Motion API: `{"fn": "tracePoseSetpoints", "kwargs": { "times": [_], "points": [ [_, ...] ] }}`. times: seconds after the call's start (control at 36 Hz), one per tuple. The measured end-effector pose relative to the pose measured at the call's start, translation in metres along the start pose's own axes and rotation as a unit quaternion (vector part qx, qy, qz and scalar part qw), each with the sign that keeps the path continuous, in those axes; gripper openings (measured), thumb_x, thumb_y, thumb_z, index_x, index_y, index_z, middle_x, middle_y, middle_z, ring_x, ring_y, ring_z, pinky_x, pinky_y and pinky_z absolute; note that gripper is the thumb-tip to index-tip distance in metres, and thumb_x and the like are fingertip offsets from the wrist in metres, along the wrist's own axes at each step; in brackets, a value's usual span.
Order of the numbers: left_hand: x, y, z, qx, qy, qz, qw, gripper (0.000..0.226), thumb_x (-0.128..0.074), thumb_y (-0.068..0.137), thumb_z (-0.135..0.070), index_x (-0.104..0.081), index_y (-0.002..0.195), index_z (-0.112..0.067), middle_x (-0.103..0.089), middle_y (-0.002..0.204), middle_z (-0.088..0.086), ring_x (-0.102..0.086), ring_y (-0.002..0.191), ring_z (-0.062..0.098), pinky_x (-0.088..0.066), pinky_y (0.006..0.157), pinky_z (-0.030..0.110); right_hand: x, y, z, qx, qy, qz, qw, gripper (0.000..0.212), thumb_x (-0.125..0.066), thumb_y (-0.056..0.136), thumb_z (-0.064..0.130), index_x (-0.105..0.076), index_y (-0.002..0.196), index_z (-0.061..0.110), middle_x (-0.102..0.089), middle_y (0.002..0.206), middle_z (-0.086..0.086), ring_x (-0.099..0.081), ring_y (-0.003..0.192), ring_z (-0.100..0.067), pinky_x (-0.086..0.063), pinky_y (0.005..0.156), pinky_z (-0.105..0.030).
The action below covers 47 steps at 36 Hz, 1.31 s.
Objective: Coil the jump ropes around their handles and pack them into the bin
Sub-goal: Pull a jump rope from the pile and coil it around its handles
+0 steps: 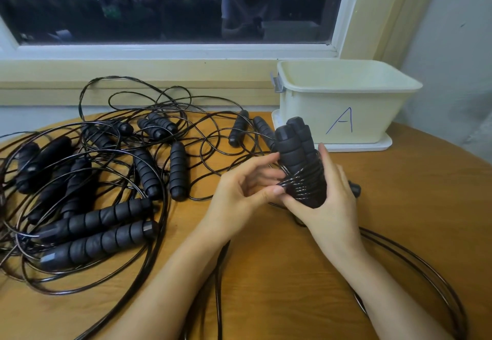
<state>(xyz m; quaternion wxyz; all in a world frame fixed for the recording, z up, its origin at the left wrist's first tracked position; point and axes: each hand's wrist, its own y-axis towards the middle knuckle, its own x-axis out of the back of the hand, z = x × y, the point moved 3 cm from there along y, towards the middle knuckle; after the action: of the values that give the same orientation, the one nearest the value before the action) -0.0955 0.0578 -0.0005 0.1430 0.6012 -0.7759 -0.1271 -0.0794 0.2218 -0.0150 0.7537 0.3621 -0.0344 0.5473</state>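
Far left: pile of loose jump ropes (87, 185) on the wooden table (399, 219). Black foam grips lie every way, with thin cords looped and tangled over them.
Centre: left hand (239, 190) has its fingers curled, thumb and fingertips pinching the cord (295, 182) at the wraps.
The cord sits in several tight turns round the lower half of 2 handles (292, 148). They're held together, upright with a slight tilt, off the table, just in front of the bin.
Right hand (332, 195) is clamped round the 2 handles from the right and below, thumb up along the side.
Slack loops (426, 267) spread wide over the near right of the table.
Far right: cream bin (346, 94), blue letter A (342, 121) on its front wall, stands on a white lid (372, 146) at the back of the table.
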Motion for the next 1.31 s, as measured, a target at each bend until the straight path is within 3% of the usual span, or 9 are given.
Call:
{"fn": "tracePoseSetpoints", "kwargs": {
  "times": [0.06,0.22,0.42,0.67,0.75,0.92,1.03,1.22,1.31],
  "points": [
    [0.001,0.0,0.0,-0.001,0.003,-0.007,1.0,0.049,-0.067,0.081,-0.013,-0.056,0.128,-0.016,-0.072,0.109,0.012,-0.07,0.1,0.02,-0.056,0.089,0.031,0.0,-0.001,0.0,-0.017,0.034,0.007,0.999,0.1,-0.085,0.066,0.04,-0.035,0.151,0.026,-0.055,0.138,0.003,-0.05,0.127,-0.011,-0.036,0.093,-0.003],
    [0.007,0.002,0.001,-0.005,0.011,-0.016,1.0,0.043,-0.065,0.084,-0.015,-0.058,0.126,-0.019,-0.074,0.108,0.006,-0.071,0.098,0.019,-0.056,0.086,0.03,-0.001,-0.003,0.002,-0.02,0.125,0.036,0.991,0.087,-0.085,0.074,0.029,-0.04,0.148,0.028,-0.057,0.136,0.012,-0.052,0.127,-0.005,-0.047,0.106,-0.035],
    [0.011,0.003,0.0,0.004,-0.011,-0.053,0.999,0.05,-0.077,0.078,-0.012,-0.052,0.122,-0.016,-0.069,0.088,-0.005,-0.065,0.086,0.01,-0.054,0.077,0.023,-0.003,-0.007,0.01,-0.05,0.219,0.101,0.969,0.084,-0.08,0.078,0.029,-0.035,0.148,0.031,-0.061,0.126,0.025,-0.057,0.121,-0.001,-0.048,0.1,-0.024],
    [0.004,0.001,0.0,0.054,-0.016,-0.012,0.998,0.067,-0.074,0.081,-0.026,-0.039,0.139,-0.028,-0.064,0.116,-0.012,-0.062,0.104,-0.005,-0.05,0.085,0.015,-0.006,-0.008,0.009,-0.055,0.287,0.129,0.948,0.064,-0.068,0.075,0.047,-0.049,0.133,0.027,-0.065,0.122,0.013,-0.061,0.116,-0.009,-0.05,0.091,-0.022],
    [0.002,0.0,0.0,0.063,-0.021,-0.007,0.998,0.053,-0.061,0.079,-0.024,-0.044,0.128,-0.033,-0.073,0.104,-0.014,-0.065,0.105,-0.002,-0.049,0.085,0.014,-0.008,-0.007,0.007,-0.057,0.28,0.139,0.948,0.064,-0.067,0.077,0.048,-0.051,0.134,0.024,-0.064,0.124,0.009,-0.059,0.12,-0.011,-0.048,0.096,-0.026],
    [0.005,0.0,0.001,0.066,-0.035,-0.043,0.996,0.067,-0.064,0.08,-0.02,-0.042,0.142,-0.008,-0.067,0.109,0.008,-0.068,0.097,0.006,-0.053,0.078,0.018,-0.008,-0.005,0.005,-0.016,0.201,0.134,0.97,0.064,-0.062,0.083,0.05,-0.051,0.14,0.023,-0.053,0.135,0.007,-0.048,0.13,-0.007,-0.041,0.109,-0.031],
    [0.005,0.0,-0.002,0.053,-0.009,-0.064,0.997,0.055,-0.066,0.08,-0.016,-0.048,0.132,-0.015,-0.065,0.102,0.003,-0.066,0.09,-0.003,-0.05,0.074,0.011,-0.009,-0.009,0.005,-0.022,0.206,0.132,0.969,0.083,-0.066,0.08,0.053,-0.029,0.152,0.035,-0.053,0.14,0.014,-0.047,0.133,-0.005,-0.043,0.109,-0.034],
    [0.001,0.0,-0.002,0.047,0.021,-0.074,0.996,0.049,-0.069,0.07,-0.029,-0.049,0.115,-0.032,-0.062,0.098,0.001,-0.064,0.081,-0.005,-0.051,0.071,0.012,-0.012,-0.009,0.005,0.033,0.111,0.108,0.987,0.087,-0.075,0.08,0.043,-0.031,0.153,0.028,-0.045,0.147,0.01,-0.039,0.136,0.002,-0.035,0.108,-0.014],
    [0.003,0.001,-0.001,0.05,0.03,-0.066,0.996,0.056,-0.071,0.069,-0.03,-0.049,0.121,-0.032,-0.061,0.101,0.0,-0.064,0.084,-0.002,-0.051,0.074,0.015,-0.012,-0.007,0.002,0.041,0.118,0.102,0.987,0.084,-0.074,0.083,0.043,-0.028,0.152,0.034,-0.044,0.151,0.01,-0.038,0.14,-0.002,-0.037,0.114,-0.028]
  ]
}}
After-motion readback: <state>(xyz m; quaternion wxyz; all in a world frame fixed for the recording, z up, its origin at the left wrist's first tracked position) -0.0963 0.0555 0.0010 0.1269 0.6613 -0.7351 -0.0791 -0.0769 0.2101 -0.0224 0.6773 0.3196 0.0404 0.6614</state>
